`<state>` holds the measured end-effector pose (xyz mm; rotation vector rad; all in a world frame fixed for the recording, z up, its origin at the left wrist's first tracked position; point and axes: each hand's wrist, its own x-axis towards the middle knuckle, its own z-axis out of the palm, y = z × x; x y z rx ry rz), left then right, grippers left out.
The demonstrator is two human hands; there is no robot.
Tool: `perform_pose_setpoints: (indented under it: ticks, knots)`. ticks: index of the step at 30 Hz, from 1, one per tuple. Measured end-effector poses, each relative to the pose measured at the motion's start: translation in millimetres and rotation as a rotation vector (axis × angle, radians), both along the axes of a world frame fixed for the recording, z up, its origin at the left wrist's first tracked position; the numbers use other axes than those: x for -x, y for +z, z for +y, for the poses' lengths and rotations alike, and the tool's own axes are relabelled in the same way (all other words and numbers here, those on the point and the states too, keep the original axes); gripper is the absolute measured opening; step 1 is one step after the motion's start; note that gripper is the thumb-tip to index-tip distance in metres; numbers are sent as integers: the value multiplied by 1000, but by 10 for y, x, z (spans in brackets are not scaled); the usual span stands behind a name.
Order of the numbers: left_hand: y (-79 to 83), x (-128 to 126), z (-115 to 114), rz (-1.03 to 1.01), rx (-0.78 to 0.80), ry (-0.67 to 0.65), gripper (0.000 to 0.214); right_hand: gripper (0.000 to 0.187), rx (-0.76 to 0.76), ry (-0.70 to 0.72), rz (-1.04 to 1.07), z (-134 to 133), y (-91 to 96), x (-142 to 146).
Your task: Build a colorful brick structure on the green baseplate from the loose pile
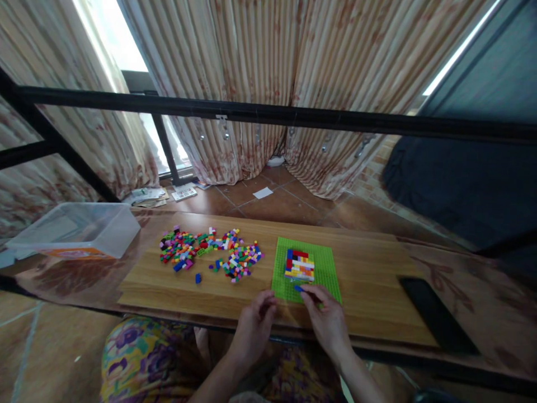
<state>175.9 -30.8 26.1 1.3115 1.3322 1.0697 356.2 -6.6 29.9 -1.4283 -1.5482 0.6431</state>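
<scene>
My right hand (329, 320) is closed, pinching a small blue toy brick (298, 289) between thumb and forefinger. It is over the front part of a green studded baseplate (325, 266). Just beyond the brick, a block of joined bricks (300, 267) in red, blue, white, yellow and orange stands on the plate. My left hand (255, 322) is loosely curled near the plate's front left corner, with a gap between thumb and forefinger. Nothing shows in it.
Loose coloured bricks (241, 262) lie spread on the wooden board (369, 285) to the left, with a single blue brick (198, 278) apart. A clear plastic bin (119, 224) stands at far left. A dark flat object (436, 313) lies right. A black bar (260, 112) crosses beyond.
</scene>
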Motion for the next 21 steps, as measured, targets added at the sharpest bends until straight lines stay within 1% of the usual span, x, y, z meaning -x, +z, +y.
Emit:
perform_pose_setpoints:
  ticks: [4, 7, 9, 13, 17, 21]
  knots:
    - [32, 51, 51, 85, -10, -15, 27, 26, -25, -103, -92, 179, -45, -368]
    - [43, 75, 89, 147, -23, -44, 26, 27, -34, -122, -159, 282, -5, -482]
    - [37, 84, 101, 174, -48, -64, 25, 27, -51, -90, -183, 348, 48, -463]
    - [6, 100, 95, 201, -81, -80, 25, 27, -112, 15, -246, 500, 119, -302]
    - [10, 112, 75, 195, -87, -99, 24, 26, -167, 32, -380, 635, 83, -155]
    - [46, 113, 67, 191, -77, -105, 23, 24, -210, 21, -470, 680, 25, -93]
